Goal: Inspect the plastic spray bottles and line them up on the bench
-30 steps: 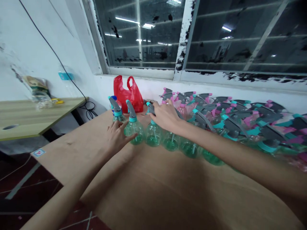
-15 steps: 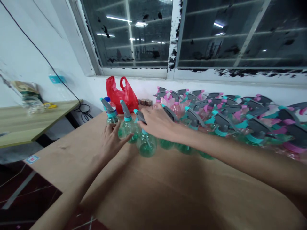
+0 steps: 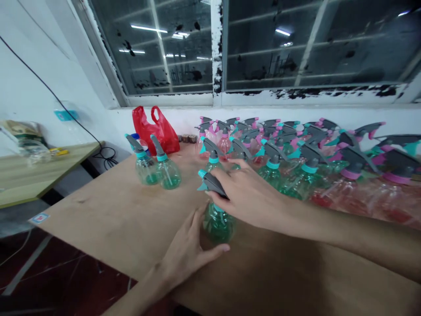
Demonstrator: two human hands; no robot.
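A green spray bottle (image 3: 217,221) with a grey and teal trigger head stands on the brown table (image 3: 131,219), pulled out in front of the rows. My right hand (image 3: 245,193) is wrapped over its trigger head. My left hand (image 3: 187,252) cups the bottle's lower left side, fingers curved against it. Two more green spray bottles (image 3: 158,169) stand apart at the back left. A large group of green and pink spray bottles (image 3: 296,162) fills the back right of the table under the window.
A red plastic bag (image 3: 153,129) sits against the wall behind the two separate bottles. A lower wooden desk (image 3: 36,171) with clutter stands to the left, and a black cable (image 3: 107,156) hangs between it and the table. The table's left edge drops to the floor.
My right hand has drawn one green bottle out of the row toward me. My left hand left the two left bottles and came to this bottle's side. The view shifted right.
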